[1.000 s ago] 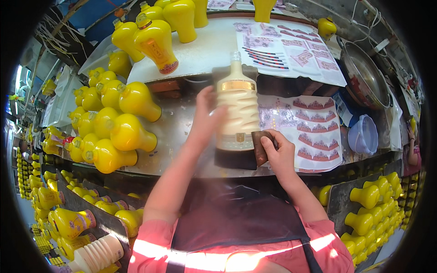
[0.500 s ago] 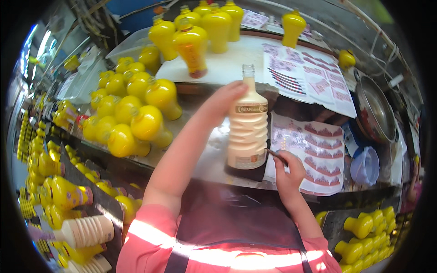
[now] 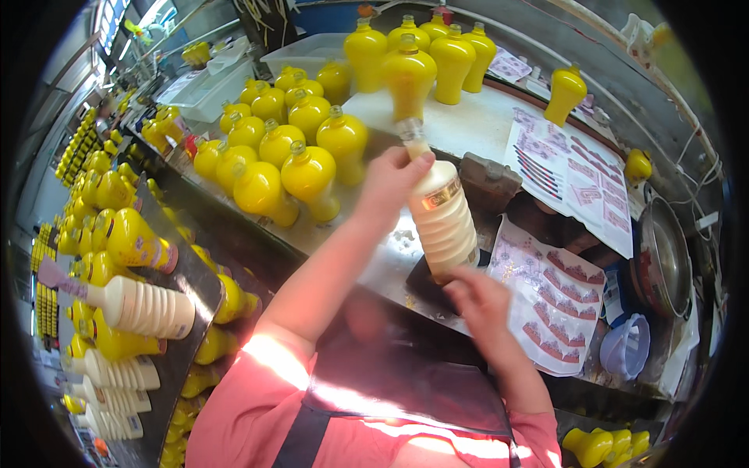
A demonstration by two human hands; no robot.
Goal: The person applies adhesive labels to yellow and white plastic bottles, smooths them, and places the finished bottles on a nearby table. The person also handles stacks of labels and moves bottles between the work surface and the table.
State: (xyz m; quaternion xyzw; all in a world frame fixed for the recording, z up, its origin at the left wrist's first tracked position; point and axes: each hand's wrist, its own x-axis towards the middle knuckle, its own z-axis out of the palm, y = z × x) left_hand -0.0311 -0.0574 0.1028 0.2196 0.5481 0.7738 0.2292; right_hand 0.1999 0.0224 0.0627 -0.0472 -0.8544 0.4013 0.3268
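Note:
A cream-coloured glass bottle [image 3: 443, 222] with rippled sides and a gold-and-dark label band leans over, its clear neck toward the far left. My left hand [image 3: 396, 181] is closed round the bottle just below the neck. At the bottle's lower end is my right hand [image 3: 482, 306], blurred, with its fingers curled against or close beside the base. Whatever it holds is hidden. Beneath the base lies a black pad [image 3: 425, 282]. To the right, a sheet of printed decals [image 3: 563, 320] in purple and maroon lies on the bench.
Yellow bottles [image 3: 310, 175] crowd the left bench, and others [image 3: 451, 66] stand on a white board [image 3: 374, 105]. Another decal sheet [image 3: 573, 175] lies at the far right. A lilac bowl [image 3: 624, 347] and metal pan [image 3: 663, 253] stand right. Cream bottles [image 3: 144, 308] lie on the left rack.
The bottle has gone from upright to tilted, its neck toward the left. My right hand has moved to the base; the thin dark tool it held no longer shows. The whole view has turned left.

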